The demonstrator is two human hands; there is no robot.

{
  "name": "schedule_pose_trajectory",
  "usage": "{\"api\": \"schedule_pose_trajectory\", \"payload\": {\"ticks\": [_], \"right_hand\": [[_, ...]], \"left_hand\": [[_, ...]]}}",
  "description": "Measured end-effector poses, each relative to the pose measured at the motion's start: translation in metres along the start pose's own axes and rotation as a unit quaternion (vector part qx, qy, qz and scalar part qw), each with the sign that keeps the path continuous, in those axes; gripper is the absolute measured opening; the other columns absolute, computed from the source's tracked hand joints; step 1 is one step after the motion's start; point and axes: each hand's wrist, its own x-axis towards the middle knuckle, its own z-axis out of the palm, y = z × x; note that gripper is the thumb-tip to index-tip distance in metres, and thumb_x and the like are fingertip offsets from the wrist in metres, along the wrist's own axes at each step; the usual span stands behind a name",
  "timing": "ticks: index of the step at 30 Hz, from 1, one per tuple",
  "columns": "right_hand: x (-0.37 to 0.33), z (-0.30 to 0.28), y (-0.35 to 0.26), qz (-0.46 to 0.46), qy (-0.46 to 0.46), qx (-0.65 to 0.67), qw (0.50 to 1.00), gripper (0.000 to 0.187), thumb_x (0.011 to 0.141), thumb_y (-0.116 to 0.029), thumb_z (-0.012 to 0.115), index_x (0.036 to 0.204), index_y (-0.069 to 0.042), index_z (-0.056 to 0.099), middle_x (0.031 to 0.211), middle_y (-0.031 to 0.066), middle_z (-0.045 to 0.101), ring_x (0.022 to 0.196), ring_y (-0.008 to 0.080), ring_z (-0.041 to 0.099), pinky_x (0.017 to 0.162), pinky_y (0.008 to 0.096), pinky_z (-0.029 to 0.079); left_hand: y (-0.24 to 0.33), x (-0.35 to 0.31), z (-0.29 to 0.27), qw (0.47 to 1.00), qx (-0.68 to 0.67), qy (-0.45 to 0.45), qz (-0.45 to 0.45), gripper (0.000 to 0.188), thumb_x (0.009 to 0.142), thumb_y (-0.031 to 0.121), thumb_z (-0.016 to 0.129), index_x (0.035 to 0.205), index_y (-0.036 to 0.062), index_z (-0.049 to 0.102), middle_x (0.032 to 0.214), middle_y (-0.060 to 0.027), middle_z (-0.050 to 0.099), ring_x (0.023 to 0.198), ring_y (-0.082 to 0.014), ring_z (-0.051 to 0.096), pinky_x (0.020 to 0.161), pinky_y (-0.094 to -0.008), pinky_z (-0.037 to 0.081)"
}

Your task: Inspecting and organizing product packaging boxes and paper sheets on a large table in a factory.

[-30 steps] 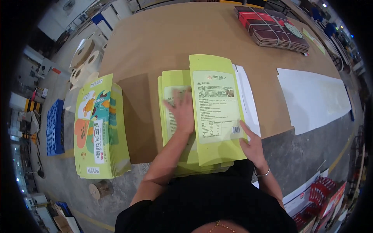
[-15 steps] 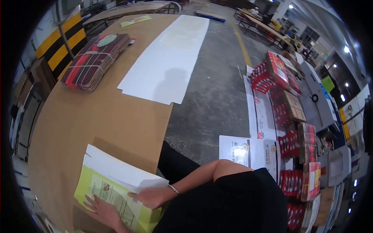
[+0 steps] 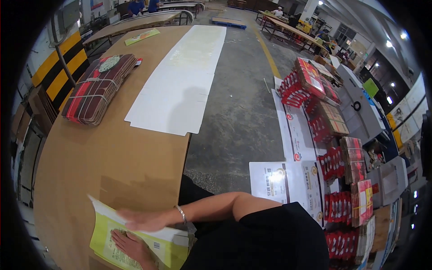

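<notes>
A yellow-green printed cardboard sheet [image 3: 104, 234] with a white inner side lies at the near end of the brown table. My left hand [image 3: 130, 246] rests flat on its printed panel, fingers stretched out. Across the folded far strip of the sheet lies my right hand [image 3: 146, 220], flat and somewhat blurred, its fingers pointing left. Neither hand grips anything. The near end of the sheet is partly hidden by my left forearm and dark clothing.
Farther along the table [image 3: 112, 157] lie a long white sheet [image 3: 180, 90], a tied bundle of dark red flat cartons [image 3: 96, 90] and a small yellow-green piece [image 3: 142, 37]. Several red-and-white stacks [image 3: 333, 163] and tied bundles [image 3: 353, 157] line the floor at right.
The white far flap, wide before, has folded toward me and shows as a narrow strip. My right hand has moved left along it. The view has shifted slightly.
</notes>
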Motion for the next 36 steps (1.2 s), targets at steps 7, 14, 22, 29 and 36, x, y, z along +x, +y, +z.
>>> {"api": "schedule_pose_trajectory", "payload": {"ticks": [7,14,22,29,36], "right_hand": [[-0.019,0.065,0.021,-0.069,0.028,-0.372,0.925,0.090,0.090,-0.056,0.047,0.144,0.010,0.020,0.150,0.0370,0.013,0.143,0.0471,0.011,0.117,0.0539,0.008],[-0.012,0.022,-0.020,0.060,-0.047,-0.238,0.968,0.061,0.096,-0.047,0.043,0.131,0.003,0.043,0.114,0.0263,0.056,0.119,0.0422,0.048,0.105,0.0483,0.035],[-0.050,-0.282,0.080,0.170,0.407,-0.531,0.724,0.076,0.088,-0.053,0.052,0.142,-0.001,0.040,0.150,0.0299,0.027,0.142,0.0446,0.020,0.116,0.0511,0.017],[-0.077,-0.246,0.093,0.298,0.268,-0.554,0.729,0.104,0.076,-0.072,0.057,0.146,0.001,0.030,0.148,0.0327,0.025,0.139,0.0492,0.022,0.114,0.0545,0.018],[-0.094,-0.123,0.020,0.297,0.000,-0.565,0.770,0.088,0.083,-0.059,0.059,0.152,-0.017,0.024,0.143,0.0442,0.020,0.135,0.0596,0.021,0.105,0.0628,0.026]], "left_hand": [[0.010,0.005,-0.015,0.993,-0.110,0.036,-0.001,0.057,0.101,0.038,0.032,0.151,0.0097,0.025,0.157,-0.0089,0.026,0.141,-0.0367,0.027,0.116,-0.0492,0.018],[0.021,0.008,-0.032,0.990,0.020,-0.137,-0.028,0.062,0.097,0.051,0.038,0.152,0.0266,0.024,0.158,0.0114,0.023,0.142,-0.0467,0.017,0.113,-0.0619,0.010],[0.047,0.006,-0.057,0.994,-0.030,-0.108,-0.016,0.060,0.097,0.041,0.042,0.151,0.0191,0.028,0.157,0.0043,0.028,0.142,-0.0486,0.012,0.114,-0.0608,0.003],[0.040,0.002,-0.057,0.994,-0.011,-0.105,-0.026,0.058,0.099,0.046,0.037,0.151,0.0234,0.026,0.156,0.0068,0.029,0.141,-0.0471,0.017,0.114,-0.0611,0.006],[0.039,0.001,-0.056,0.996,-0.008,-0.090,-0.012,0.056,0.100,0.044,0.035,0.151,0.0230,0.027,0.157,0.0065,0.027,0.141,-0.0466,0.017,0.114,-0.0608,0.006]]}}
